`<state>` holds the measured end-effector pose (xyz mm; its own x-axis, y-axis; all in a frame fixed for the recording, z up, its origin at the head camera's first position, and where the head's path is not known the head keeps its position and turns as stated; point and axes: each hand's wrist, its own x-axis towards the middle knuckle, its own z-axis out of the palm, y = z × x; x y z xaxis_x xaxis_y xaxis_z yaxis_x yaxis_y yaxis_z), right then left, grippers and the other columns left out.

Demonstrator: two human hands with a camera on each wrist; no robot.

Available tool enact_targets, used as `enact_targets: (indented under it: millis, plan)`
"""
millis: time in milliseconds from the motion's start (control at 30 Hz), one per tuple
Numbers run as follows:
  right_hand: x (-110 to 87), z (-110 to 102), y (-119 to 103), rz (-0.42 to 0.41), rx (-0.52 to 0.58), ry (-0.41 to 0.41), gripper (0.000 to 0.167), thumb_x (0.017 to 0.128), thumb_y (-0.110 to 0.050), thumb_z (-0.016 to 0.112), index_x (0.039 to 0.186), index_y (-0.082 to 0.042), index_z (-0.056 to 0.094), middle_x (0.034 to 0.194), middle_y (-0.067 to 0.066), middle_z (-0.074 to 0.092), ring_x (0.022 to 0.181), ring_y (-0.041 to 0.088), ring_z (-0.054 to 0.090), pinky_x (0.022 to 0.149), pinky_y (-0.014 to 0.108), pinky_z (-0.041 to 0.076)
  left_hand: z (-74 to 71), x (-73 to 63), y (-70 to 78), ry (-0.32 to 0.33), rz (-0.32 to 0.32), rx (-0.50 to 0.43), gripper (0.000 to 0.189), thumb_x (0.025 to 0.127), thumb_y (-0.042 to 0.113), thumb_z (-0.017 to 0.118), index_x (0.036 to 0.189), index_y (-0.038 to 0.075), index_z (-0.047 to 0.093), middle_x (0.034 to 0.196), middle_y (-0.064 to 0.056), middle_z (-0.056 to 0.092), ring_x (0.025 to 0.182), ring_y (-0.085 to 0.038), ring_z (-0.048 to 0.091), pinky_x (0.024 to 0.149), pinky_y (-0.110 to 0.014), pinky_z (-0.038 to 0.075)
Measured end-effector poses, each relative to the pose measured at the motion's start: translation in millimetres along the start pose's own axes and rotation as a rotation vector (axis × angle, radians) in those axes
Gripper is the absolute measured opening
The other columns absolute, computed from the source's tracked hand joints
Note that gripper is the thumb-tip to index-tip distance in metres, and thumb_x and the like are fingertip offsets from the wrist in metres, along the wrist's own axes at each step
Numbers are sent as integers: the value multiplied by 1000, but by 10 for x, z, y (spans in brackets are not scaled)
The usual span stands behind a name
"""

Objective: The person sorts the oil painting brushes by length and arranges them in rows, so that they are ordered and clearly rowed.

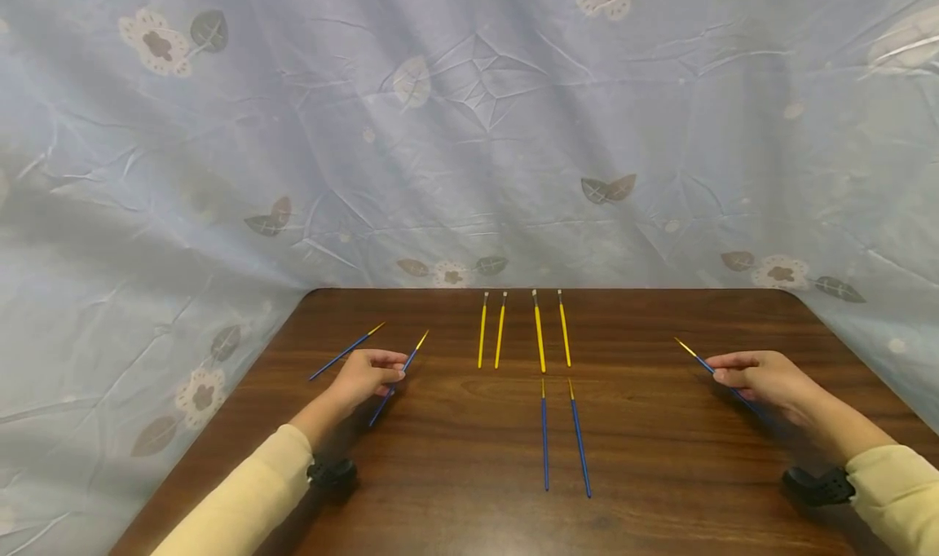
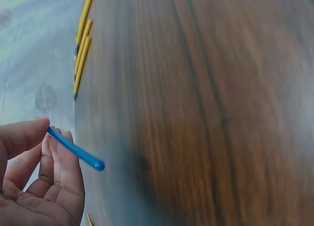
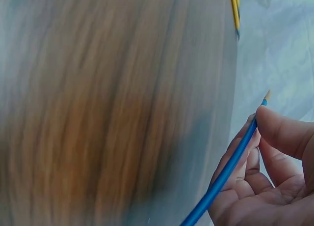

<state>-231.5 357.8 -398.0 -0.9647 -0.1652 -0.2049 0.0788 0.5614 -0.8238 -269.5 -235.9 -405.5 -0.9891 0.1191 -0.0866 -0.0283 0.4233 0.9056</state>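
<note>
Between thumb and fingers, my left hand (image 1: 370, 372) pinches a blue paintbrush (image 1: 390, 397), its tip slanting up and to the right. In the left wrist view the rounded end of that blue handle (image 2: 83, 155) sticks out past the thumb. A second blue paintbrush (image 1: 341, 357) lies on the table just left of this hand. Over at the right side, my right hand (image 1: 766, 378) pinches another blue paintbrush (image 1: 703, 364), whose tip points up and left. The right wrist view shows its long blue handle (image 3: 225, 174) running down under the thumb.
Several yellow paintbrushes, one a thicker brush (image 1: 540, 340), lie in a row at the table's (image 1: 455, 450) far middle. Nearer me lie two blue paintbrushes, a left one (image 1: 545, 446) and a right one (image 1: 580, 450). A patterned curtain (image 1: 469, 156) hangs behind the table.
</note>
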Motion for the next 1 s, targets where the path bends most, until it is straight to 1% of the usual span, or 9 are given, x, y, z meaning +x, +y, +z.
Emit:
enact_targets:
  millis: [100,233,400,467,600,667,767,833,1000]
  plan:
    - [1,72,-67,-10,31,-27,54,98,-26,61,135,10,49,137,31,46,123,41,47,90,48,51,55,-14,34,-17,-2,-38,32,90,1,65,121,-7,63,114,-22,65,98,-28,65,71,-36,57]
    - [6,176,-165,-10,64,-46,53,97,-26,61,136,9,49,138,30,46,124,39,47,91,48,50,139,-46,86,-32,-17,-100,34,90,0,64,123,-8,61,118,-24,63,101,-30,64,71,-35,58]
    - [-6,305,-281,-9,85,-62,54,96,-26,63,135,8,49,139,29,45,126,41,45,91,48,49,274,-81,153,-43,-51,-144,34,90,-1,63,123,-8,61,117,-22,63,100,-27,63,73,-36,58]
    - [-6,357,-315,-6,91,-63,54,96,-27,63,135,8,50,139,28,46,124,39,47,91,46,50,332,-105,177,-50,-58,-154,34,89,-1,64,122,-9,61,117,-22,63,100,-27,63,73,-36,58]
    - [-7,447,-365,-8,121,-69,52,96,-24,63,134,8,50,138,26,47,119,32,51,89,42,51,449,-153,228,-83,-59,-201,34,89,-2,63,122,-10,59,117,-23,62,102,-31,62,73,-38,58]
    - [-11,495,-382,-13,145,-79,51,96,-22,63,134,9,50,137,27,47,118,32,51,89,44,51,501,-186,250,-106,-58,-222,35,89,-2,63,122,-11,58,117,-23,61,102,-32,62,73,-38,58]
    - [-19,566,-413,-20,168,-90,49,96,-20,62,133,10,50,137,28,47,120,37,51,90,48,51,582,-234,291,-138,-56,-242,36,89,-1,63,123,-11,57,115,-24,62,97,-30,64,72,-37,58]
    - [-24,610,-437,-23,180,-94,48,96,-19,62,133,11,50,137,29,47,120,38,50,90,50,51,639,-263,319,-150,-54,-239,36,90,1,64,124,-10,57,113,-24,64,93,-27,65,72,-36,58]
    - [-32,715,-500,-14,212,-98,48,96,-18,62,132,11,50,136,28,48,119,35,52,89,48,51,790,-295,347,-169,-46,-240,38,90,3,65,125,-9,56,106,-20,67,87,-24,66,71,-36,58]
